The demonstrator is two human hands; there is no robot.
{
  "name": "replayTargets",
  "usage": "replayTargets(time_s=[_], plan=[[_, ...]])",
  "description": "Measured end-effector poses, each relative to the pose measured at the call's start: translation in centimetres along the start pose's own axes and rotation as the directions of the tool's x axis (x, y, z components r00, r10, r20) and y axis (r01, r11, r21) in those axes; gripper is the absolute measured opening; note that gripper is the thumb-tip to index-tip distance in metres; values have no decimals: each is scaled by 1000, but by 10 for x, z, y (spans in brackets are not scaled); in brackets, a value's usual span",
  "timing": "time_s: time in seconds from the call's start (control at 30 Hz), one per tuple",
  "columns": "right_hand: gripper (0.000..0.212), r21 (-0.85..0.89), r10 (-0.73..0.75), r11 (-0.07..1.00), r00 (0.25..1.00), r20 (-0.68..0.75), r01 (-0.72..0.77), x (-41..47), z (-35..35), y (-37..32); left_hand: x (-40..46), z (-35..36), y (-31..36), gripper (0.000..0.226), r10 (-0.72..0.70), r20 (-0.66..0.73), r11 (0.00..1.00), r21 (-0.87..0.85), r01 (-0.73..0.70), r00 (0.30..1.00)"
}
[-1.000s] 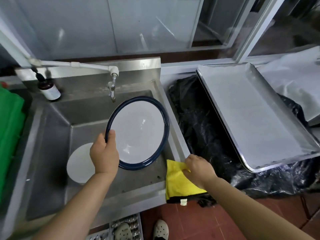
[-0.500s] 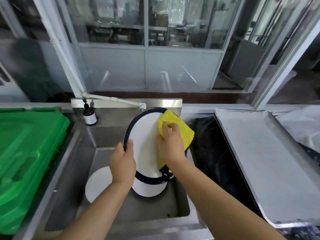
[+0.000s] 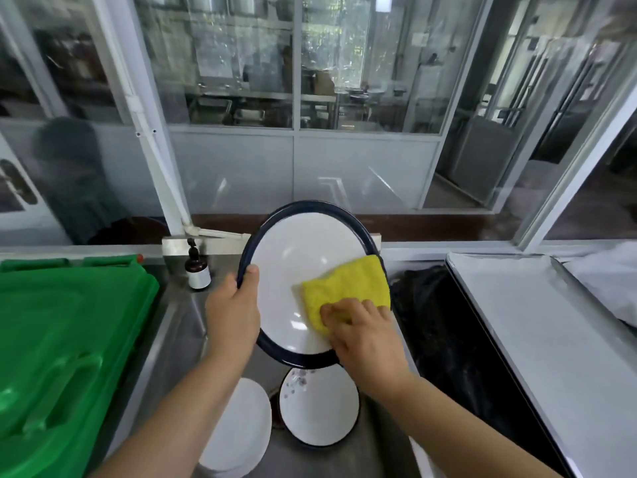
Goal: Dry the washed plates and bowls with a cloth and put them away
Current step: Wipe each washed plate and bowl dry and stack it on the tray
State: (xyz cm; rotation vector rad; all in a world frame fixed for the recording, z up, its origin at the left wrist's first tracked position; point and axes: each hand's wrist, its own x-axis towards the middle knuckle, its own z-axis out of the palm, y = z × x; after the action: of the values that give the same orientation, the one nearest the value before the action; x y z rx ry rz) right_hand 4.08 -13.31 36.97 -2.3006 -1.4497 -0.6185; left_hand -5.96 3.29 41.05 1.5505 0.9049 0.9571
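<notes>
Head view, sweeping from my left: a green bin lid point(image 3: 65, 343) fills the left edge beside the steel sink point(image 3: 179, 326), and a small brown pump bottle point(image 3: 197, 270) stands on the sink's back ledge. My left hand point(image 3: 234, 315) grips the blue-rimmed plate point(image 3: 293, 270) at its left edge, thumb hooked over the rim and fingers curled out of sight behind, holding it tilted up over the basin. My right hand point(image 3: 362, 336) presses the yellow cloth point(image 3: 344, 288) flat against the plate's lower right face, fingers bent down onto the cloth and pinning it there. Below, in the basin, lie a white plate point(image 3: 238, 426) and a dark-rimmed dish point(image 3: 319, 408) that shows water drops, so I judge both are yet to be dried. My worry is the one-sided hold: the enamel looks wet and glossy, and a hard push from the cloth could twist the plate out of my left thumb and drop it onto the dishes beneath, chipping them. To the right a black plastic sheet point(image 3: 448, 339) covers the counter, with a paper-lined metal tray point(image 3: 517, 339) on it, possibly where dried pieces go. Behind the sink runs a glazed partition point(image 3: 296, 98) looking into another kitchen room.
</notes>
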Motion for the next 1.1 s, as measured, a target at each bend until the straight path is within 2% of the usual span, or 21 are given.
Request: replayTargets(time_s=[0.13, 0.3, 0.47, 0.67, 0.73, 0.87, 0.93, 1.0, 1.1], plan=[[32, -45, 65, 997, 995, -81, -68, 28, -2, 18, 11, -9, 7, 40, 41, 71, 998, 47, -45, 997], [42, 175, 137, 977, 986, -93, -119, 75, -2, 7, 16, -7, 16, 37, 84, 105, 996, 27, -88, 991], [45, 260, -19, 964, 993, -117, 49, 87, 8, -35, 22, -6, 22, 26, 79, 96, 995, -66, -73, 992], [39, 144, -200, 967, 977, -78, 209, 51, 10, -23, 41, -14, 23, 24, 57, 82, 995, -85, -50, 995], [40, 94, -161, 981, 982, -101, 171, 49, 5, -11, 42, -15, 21, 25, 51, 103, 996, -73, -44, 993], [42, 16, 105, 994, 982, -156, -104, 71, -9, 3, 40, -16, 23, 27, 33, 161, 998, -52, -25, 986], [40, 37, 160, 987, 974, -161, -156, 88, -15, 1, 38, -14, 24, 27, 17, 184, 999, -41, -10, 983], [40, 92, 125, 990, 976, -180, -110, 105, -18, -6, 35, -11, 26, 26, 16, 201, 999, -34, -10, 979], [45, 147, -31, 987, 976, -218, 64, 123, -21, -18, 30, -9, 30, 22, 36, 247, 999, -11, -35, 968]])
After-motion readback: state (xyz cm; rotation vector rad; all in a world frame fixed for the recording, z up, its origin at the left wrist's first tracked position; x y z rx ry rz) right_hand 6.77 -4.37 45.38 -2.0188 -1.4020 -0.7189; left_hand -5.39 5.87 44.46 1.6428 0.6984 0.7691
